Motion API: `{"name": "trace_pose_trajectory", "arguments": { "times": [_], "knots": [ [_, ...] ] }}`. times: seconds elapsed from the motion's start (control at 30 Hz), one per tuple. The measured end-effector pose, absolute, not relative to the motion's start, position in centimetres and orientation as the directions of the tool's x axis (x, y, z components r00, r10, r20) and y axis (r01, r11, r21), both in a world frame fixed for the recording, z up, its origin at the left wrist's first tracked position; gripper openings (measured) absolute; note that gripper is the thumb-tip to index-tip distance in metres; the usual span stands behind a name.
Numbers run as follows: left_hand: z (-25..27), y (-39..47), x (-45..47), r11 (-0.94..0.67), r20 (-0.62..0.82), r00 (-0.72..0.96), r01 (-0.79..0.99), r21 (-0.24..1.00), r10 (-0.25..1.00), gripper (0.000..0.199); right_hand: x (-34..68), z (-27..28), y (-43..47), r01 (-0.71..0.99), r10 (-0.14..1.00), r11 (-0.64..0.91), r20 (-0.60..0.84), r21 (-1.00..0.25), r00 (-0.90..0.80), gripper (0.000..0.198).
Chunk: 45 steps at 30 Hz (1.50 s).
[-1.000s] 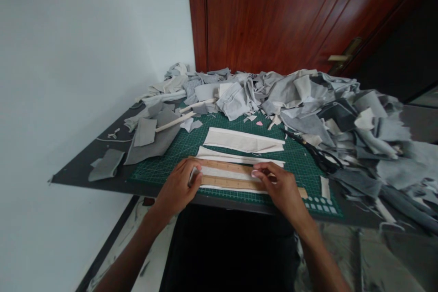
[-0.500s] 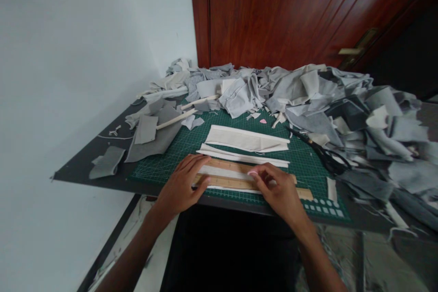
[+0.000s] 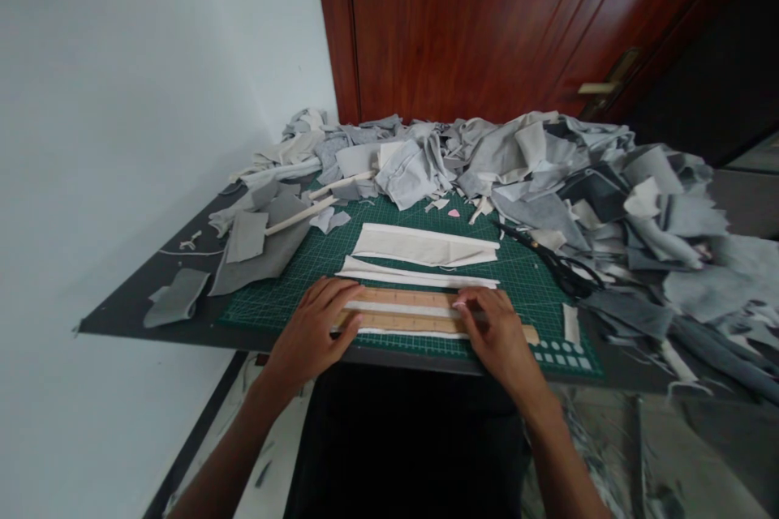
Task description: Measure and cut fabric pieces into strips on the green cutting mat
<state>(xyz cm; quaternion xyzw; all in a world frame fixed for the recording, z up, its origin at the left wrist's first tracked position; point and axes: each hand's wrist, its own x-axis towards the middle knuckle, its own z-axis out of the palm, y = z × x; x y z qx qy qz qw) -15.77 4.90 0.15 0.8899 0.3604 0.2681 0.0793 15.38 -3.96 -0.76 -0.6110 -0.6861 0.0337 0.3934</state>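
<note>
A white cloth strip lies near the front edge of the tabletop, showing between a far wooden ruler and a near wooden ruler, with a thin margin of it peeking out on the person's side. The likeliest trouble, I judge, is skew: uneven pressure from the fingers could turn either ruler, or the loose cloth could creep beneath, leaving the edges out of parallel. The left hand is spread and grasps nothing; its fingers rest on the left end of the far ruler, its thumb on the near one. The right hand is half curled above the other end, thumb and forefinger pinching a small pink piece, perhaps chalk, though it is too small and blurred to be sure. Just beyond the rulers lie a narrow folded strip and a wider cream piece, all on the green cutting mat. Black scissors sit at the right, beside a heap of grey scraps stretching along the back.
</note>
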Motion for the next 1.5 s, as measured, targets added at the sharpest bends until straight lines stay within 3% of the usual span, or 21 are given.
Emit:
{"name": "trace_pose_trajectory", "arguments": {
  "times": [1.1, 1.5],
  "knots": [
    [-0.2, 5.5, -16.0, -0.783, 0.42, 0.663, 0.559, 0.273, 0.619, 0.033, 15.9, -1.6, -5.6, 0.87, 0.865, 0.144, 0.487, -0.471, 0.12, 0.018],
    [0.0, 0.7, -9.9, -0.824, 0.419, 0.71, 0.5, 0.268, 0.566, 0.043, 15.8, -0.8, -5.7, 0.819, 0.838, 0.188, 0.524, -0.543, 0.154, 0.013]
  ]
}}
